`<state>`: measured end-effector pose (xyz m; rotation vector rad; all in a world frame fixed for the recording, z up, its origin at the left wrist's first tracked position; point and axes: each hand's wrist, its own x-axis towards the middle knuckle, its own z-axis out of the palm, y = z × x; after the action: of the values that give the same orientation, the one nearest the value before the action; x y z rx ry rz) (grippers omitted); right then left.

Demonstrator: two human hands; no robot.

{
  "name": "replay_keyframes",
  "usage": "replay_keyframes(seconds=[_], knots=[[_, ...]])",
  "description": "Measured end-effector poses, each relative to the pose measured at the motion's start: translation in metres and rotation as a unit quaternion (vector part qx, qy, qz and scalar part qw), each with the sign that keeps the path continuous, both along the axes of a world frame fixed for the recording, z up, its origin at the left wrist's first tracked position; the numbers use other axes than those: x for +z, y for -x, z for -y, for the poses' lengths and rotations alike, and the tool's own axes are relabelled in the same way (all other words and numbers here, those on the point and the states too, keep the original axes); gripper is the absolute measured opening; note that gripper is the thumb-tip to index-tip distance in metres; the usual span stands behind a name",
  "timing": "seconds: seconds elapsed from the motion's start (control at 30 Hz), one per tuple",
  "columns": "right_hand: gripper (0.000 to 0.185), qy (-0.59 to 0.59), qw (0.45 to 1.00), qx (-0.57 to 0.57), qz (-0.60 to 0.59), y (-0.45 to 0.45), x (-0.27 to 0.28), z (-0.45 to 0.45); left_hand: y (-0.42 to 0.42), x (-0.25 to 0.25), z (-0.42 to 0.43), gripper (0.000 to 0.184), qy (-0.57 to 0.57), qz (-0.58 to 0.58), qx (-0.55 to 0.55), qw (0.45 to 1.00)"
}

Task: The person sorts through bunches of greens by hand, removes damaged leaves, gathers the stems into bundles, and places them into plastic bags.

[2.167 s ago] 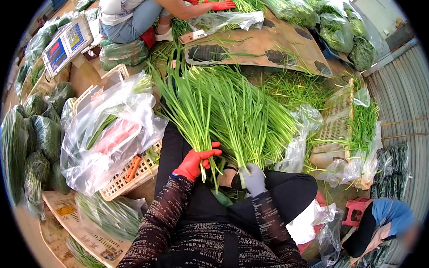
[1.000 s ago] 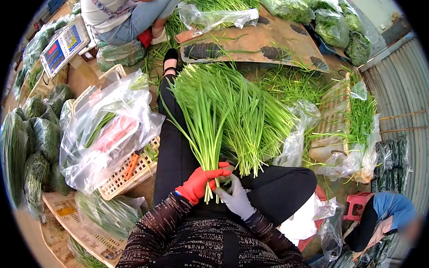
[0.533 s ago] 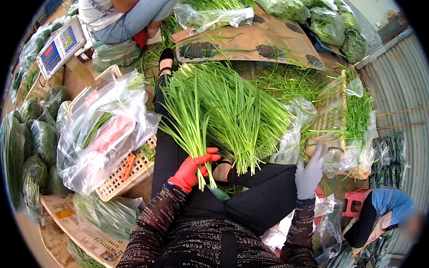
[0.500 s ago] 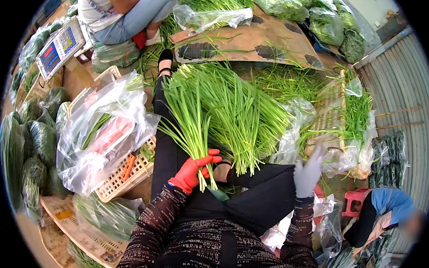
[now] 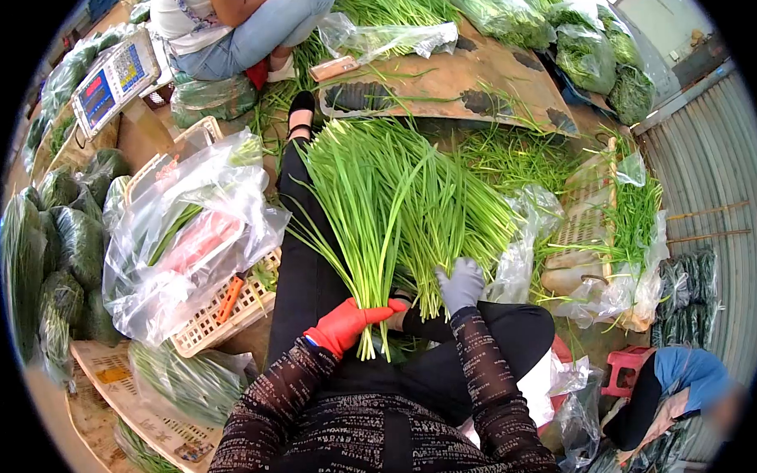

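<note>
My left hand [image 5: 348, 325], in a red glove, is closed around the pale lower stems of a bunch of garlic chives [image 5: 366, 245], leaves pointing away from me. Beside this bunch, a larger pile of garlic chives [image 5: 444, 201] lies in front of my legs, stem ends toward me. My right hand [image 5: 461, 285], in a grey glove, is at the pile's near stem ends with its fingers curled in on some stalks. Its fingertips are partly hidden.
On the left, a plastic basket [image 5: 260, 303] holds clear bags [image 5: 138, 286] and an orange-handled tool [image 5: 229, 298]. A digital scale [image 5: 111, 86] stands behind. Another crate [image 5: 575, 259] with loose greens is at right. One person [image 5: 229, 29] sits ahead, another [image 5: 675, 384] at lower right.
My right hand has come in from the right, open before, to the pile's stem ends. The left hand and its bunch have shifted slightly right, with the bunch spread wider.
</note>
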<state>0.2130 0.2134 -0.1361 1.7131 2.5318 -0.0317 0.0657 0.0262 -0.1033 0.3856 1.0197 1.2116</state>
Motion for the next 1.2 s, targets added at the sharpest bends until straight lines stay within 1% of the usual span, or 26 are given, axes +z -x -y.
replay_keyframes(seconds=[0.03, 0.07, 0.1, 0.17, 0.2, 0.23, 0.3, 0.37, 0.4, 0.43, 0.47, 0.53, 0.57, 0.6, 0.63, 0.67, 0.7, 0.73, 0.77, 0.83, 0.87, 0.9, 1.0, 1.07, 1.13, 1.2], knots=[[0.042, 0.06, 0.996, 0.029, 0.063, -0.004, 0.001, -0.001, -0.001, -0.001, -0.003, 0.025, 0.0, 0.005, -0.004, 1.0], [0.025, 0.029, 0.997, 0.054, 0.05, -0.009, -0.002, 0.0, -0.002, -0.003, -0.006, 0.024, -0.004, 0.02, 0.003, 1.0], [0.025, 0.028, 0.997, 0.051, 0.052, -0.013, -0.001, -0.003, -0.002, -0.005, -0.009, 0.022, -0.01, 0.034, 0.013, 0.999], [0.015, 0.007, 0.982, -0.01, -0.186, -0.015, 0.016, -0.004, -0.003, -0.016, -0.011, 0.022, 0.0, 0.084, 0.022, 0.996], [0.009, 0.015, 0.961, -0.032, -0.276, -0.015, 0.03, -0.002, -0.002, -0.017, -0.012, 0.022, 0.024, 0.157, 0.033, 0.987], [0.007, -0.015, 0.929, 0.015, -0.371, -0.021, 0.033, -0.003, -0.001, -0.017, -0.014, 0.022, 0.049, 0.229, 0.043, 0.971], [0.017, 0.179, 0.841, -0.071, -0.506, -0.037, 0.043, -0.004, 0.001, -0.018, -0.016, 0.023, 0.073, 0.221, 0.05, 0.971], [0.016, 0.21, 0.799, -0.046, -0.562, -0.058, 0.073, -0.017, 0.003, -0.026, -0.018, 0.022, 0.091, 0.176, 0.068, 0.978], [0.016, 0.199, 0.669, -0.108, -0.708, -0.081, 0.074, -0.04, 0.001, -0.037, -0.019, 0.021, 0.103, 0.17, 0.053, 0.979], [0.016, 0.18, 0.511, -0.166, -0.824, -0.095, 0.072, -0.058, 0.0, -0.037, -0.019, 0.021, 0.104, 0.172, 0.054, 0.978], [0.016, 0.18, 0.511, -0.167, -0.823, -0.095, 0.07, -0.061, 0.0, -0.036, -0.019, 0.024, 0.102, 0.163, 0.056, 0.98], [0.018, 0.186, 0.529, -0.256, -0.788, -0.095, 0.068, -0.067, 0.002, -0.031, -0.024, 0.027, 0.094, 0.15, 0.052, 0.983], [0.024, 0.195, 0.743, -0.147, -0.623, -0.096, 0.046, -0.058, 0.002, -0.029, -0.027, 0.032, 0.069, 0.181, 0.071, 0.979], [0.03, 0.159, 0.842, -0.075, -0.511, -0.079, 0.032, -0.037, -0.001, -0.028, -0.025, 0.038, 0.05, 0.214, 0.09, 0.971], [0.037, 0.101, 0.914, -0.002, -0.393, -0.061, 0.018, -0.015, -0.001, -0.042, -0.029, 0.045, 0.04, 0.216, 0.09, 0.971], [0.048, 0.089, 0.957, 0.027, -0.274, -0.043, 0.009, 0.003, -0.001, -0.044, -0.034, 0.044, 0.045, 0.2, 0.099, 0.974], [0.073, 0.047, 0.995, 0.08, -0.027, -0.022, 0.015, 0.017, -0.001, -0.045, -0.04, 0.043, 0.05, 0.182, 0.107, 0.976], [0.087, 0.028, 0.995, 0.072, 0.067, -0.002, 0.014, 0.03, -0.002, -0.052, -0.044, 0.043, 0.045, 0.191, 0.112, 0.974], [0.093, 0.019, 0.992, 0.064, 0.111, 0.012, 0.012, 0.037, -0.001, -0.055, -0.045, 0.042, 0.04, 0.199, 0.121, 0.972], [0.084, -0.102, 0.99, 0.081, 0.052, 0.008, -0.014, 0.04, 0.002, -0.058, -0.045, 0.043, 0.05, 0.181, 0.12, 0.975], [0.084, -0.102, 0.99, 0.081, 0.049, 0.006, -0.025, 0.033, 0.004, -0.058, -0.043, 0.043, 0.05, 0.178, 0.12, 0.975], [0.083, 0.016, 1.0, 0.0, 0.027, 0.0, -0.035, 0.022, 0.006, -0.058, -0.04, 0.043, 0.053, 0.185, 0.125, 0.973], [0.067, 0.124, 0.991, -0.046, -0.018, -0.016, -0.012, -0.002, 0.01, -0.057, -0.038, 0.044, 0.044, 0.206, 0.133, 0.969], [0.064, 0.115, 0.992, -0.041, -0.018, -0.022, 0.02, -0.01, 0.009, -0.056, -0.041, 0.044, 0.035, 0.225, 0.137, 0.964], [0.055, 0.016, 0.979, -0.03, -0.203, -0.034, 0.036, -0.016, 0.008, -0.057, -0.043, 0.044, 0.037, 0.225, 0.134, 0.964], [0.056, 0.054, 0.979, -0.05, -0.192, -0.054, 0.019, -0.032, 0.007, -0.058, -0.044, 0.043, 0.042, 0.216, 0.127, 0.967]])
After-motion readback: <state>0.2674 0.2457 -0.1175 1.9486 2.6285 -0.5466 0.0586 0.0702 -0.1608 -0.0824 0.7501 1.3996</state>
